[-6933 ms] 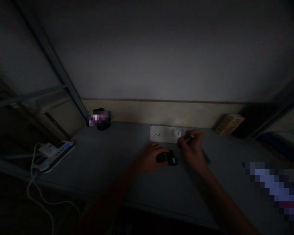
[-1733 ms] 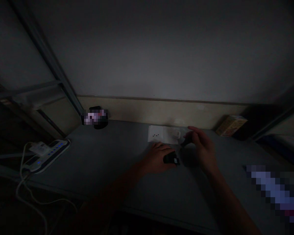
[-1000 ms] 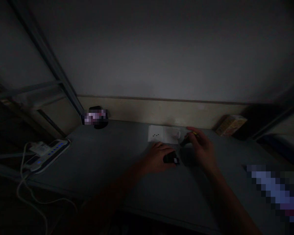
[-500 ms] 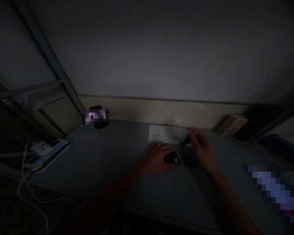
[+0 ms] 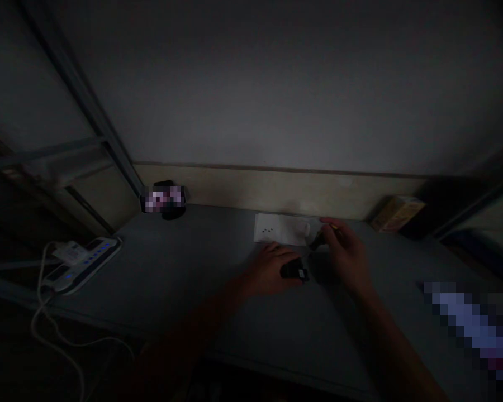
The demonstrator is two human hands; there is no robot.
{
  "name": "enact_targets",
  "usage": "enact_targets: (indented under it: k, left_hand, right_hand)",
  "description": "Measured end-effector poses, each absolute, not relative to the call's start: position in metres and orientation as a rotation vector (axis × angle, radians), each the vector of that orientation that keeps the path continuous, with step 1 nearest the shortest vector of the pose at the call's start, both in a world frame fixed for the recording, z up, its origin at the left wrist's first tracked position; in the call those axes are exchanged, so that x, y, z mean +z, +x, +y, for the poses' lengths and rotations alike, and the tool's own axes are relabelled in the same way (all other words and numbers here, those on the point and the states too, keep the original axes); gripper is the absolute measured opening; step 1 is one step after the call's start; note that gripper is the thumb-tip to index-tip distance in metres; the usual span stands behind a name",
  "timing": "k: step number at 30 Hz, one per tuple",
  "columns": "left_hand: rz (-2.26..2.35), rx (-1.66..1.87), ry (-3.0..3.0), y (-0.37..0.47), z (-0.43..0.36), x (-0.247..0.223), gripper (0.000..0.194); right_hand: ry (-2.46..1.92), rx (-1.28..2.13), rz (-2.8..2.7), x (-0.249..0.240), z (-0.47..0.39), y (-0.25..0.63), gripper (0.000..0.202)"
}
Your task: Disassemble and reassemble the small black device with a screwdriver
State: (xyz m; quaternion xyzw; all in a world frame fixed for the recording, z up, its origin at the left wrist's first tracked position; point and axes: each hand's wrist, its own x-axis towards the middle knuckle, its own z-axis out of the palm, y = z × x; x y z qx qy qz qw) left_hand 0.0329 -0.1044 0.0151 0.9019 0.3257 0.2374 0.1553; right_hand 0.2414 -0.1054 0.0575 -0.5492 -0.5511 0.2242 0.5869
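Note:
My left hand (image 5: 272,272) rests on the grey table with its fingers wrapped round a small black object (image 5: 294,270) that bears a pale label. Just to the right, my right hand (image 5: 342,248) is closed on a slim dark tool (image 5: 318,240) with a yellowish part, its dark end pointing down and left. Beyond both hands lies a white sheet (image 5: 287,237), with several tiny dark pieces (image 5: 267,230) on its left part. A pale, unclear item (image 5: 302,229) sits on the sheet's right part. The scene is dim.
A phone on a black stand (image 5: 162,199) is at the back left. A power strip (image 5: 88,267) with white cables lies at the left edge. At the back right is a small box (image 5: 398,214). A blurred-out bluish item (image 5: 469,324) lies at the right.

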Motion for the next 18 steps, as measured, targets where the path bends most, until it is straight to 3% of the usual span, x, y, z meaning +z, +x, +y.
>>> enact_targets:
  k: [18]
  left_hand:
    - [0.897, 0.695, 2.53, 0.0331, -0.1048, 0.0169, 0.056]
  right_hand:
    - [-1.247, 0.58, -1.219, 0.0636, -0.1089, 0.2403, 0.029]
